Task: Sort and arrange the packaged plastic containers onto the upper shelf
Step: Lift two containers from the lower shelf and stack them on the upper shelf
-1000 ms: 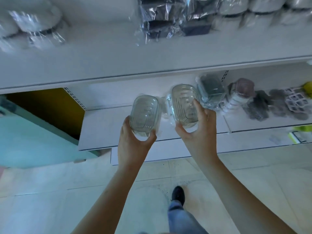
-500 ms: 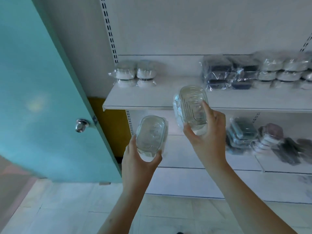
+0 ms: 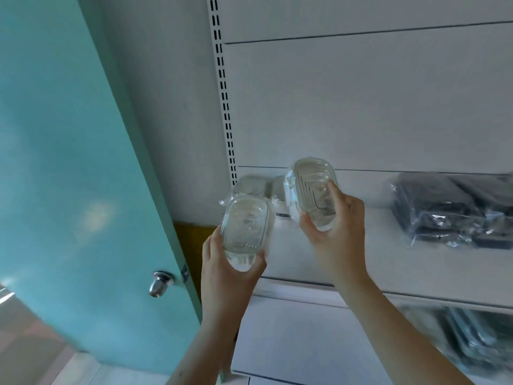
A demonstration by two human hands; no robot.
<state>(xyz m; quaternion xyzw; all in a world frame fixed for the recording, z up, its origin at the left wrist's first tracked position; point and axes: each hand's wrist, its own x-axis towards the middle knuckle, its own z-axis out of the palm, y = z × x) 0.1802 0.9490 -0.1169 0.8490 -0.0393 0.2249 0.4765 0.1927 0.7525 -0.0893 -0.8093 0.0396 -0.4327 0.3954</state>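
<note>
My left hand (image 3: 227, 276) grips a clear wrapped plastic container (image 3: 245, 226) from below, in front of the left end of the white upper shelf (image 3: 416, 270). My right hand (image 3: 338, 234) holds a second clear wrapped container (image 3: 312, 190) higher, over the shelf's left part. Behind both, two pale wrapped containers (image 3: 251, 186) stand at the shelf's back left corner, partly hidden.
A pack of dark wrapped containers (image 3: 449, 209) lies on the upper shelf to the right. A turquoise door (image 3: 69, 162) with a metal knob (image 3: 161, 283) stands at the left. More wrapped containers (image 3: 472, 337), blurred, sit on the lower shelf. A slotted upright (image 3: 224, 101) runs up the back panel.
The view has tilted up from the floor and lower shelf to the upper shelf. Both hands have risen with their containers, the right one now over the upper shelf.
</note>
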